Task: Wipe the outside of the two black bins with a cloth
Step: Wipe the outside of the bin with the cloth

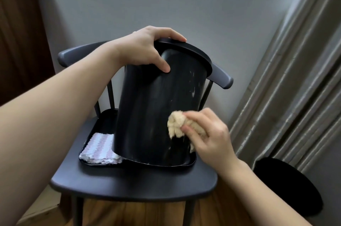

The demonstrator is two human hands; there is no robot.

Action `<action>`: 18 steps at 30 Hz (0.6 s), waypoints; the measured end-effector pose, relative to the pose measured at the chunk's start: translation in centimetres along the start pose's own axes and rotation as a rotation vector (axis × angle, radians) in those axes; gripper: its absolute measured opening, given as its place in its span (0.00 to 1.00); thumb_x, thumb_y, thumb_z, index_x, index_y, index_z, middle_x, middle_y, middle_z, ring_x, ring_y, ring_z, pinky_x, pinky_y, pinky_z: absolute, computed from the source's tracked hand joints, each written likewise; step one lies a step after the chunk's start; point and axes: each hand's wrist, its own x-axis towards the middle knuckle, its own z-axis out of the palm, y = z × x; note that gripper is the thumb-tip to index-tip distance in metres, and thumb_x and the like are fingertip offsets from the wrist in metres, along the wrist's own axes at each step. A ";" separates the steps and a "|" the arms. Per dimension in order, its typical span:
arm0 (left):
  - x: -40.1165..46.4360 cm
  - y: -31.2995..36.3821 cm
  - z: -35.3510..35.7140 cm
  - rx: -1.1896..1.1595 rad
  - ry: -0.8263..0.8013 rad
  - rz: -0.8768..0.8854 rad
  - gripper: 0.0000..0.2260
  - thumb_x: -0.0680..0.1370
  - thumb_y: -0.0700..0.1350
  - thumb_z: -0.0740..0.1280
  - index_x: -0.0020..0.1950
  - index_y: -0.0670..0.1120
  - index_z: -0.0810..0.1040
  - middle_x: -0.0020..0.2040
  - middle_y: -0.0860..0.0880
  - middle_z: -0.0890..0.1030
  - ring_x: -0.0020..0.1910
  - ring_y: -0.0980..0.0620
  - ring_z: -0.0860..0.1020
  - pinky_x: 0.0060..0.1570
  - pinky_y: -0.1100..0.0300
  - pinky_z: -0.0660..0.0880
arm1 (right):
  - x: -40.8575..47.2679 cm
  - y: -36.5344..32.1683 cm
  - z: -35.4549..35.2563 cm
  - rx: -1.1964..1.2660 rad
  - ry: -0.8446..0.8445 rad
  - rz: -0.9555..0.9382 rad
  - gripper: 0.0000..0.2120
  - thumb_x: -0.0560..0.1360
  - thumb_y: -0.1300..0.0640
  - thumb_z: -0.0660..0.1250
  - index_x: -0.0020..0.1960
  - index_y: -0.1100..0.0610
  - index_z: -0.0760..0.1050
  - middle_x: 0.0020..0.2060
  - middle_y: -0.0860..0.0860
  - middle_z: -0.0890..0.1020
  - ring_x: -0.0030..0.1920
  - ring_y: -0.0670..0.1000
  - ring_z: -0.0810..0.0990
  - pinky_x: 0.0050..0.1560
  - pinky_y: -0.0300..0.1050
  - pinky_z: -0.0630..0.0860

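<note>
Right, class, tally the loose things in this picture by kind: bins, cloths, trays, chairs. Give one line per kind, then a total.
Black bins: 2, one held tilted on the tray, one on the floor at right.
Cloths: 2, a beige cloth and a folded striped cloth.
Trays: 1.
Chairs: 1.
Total: 6
</note>
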 end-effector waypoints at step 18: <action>-0.1 -0.3 -0.2 -0.024 0.019 -0.015 0.32 0.67 0.38 0.81 0.62 0.68 0.79 0.58 0.63 0.81 0.57 0.57 0.81 0.61 0.53 0.80 | -2.3 -0.6 0.8 0.060 -0.118 -0.058 0.11 0.76 0.53 0.72 0.55 0.57 0.82 0.42 0.50 0.77 0.40 0.48 0.78 0.38 0.45 0.77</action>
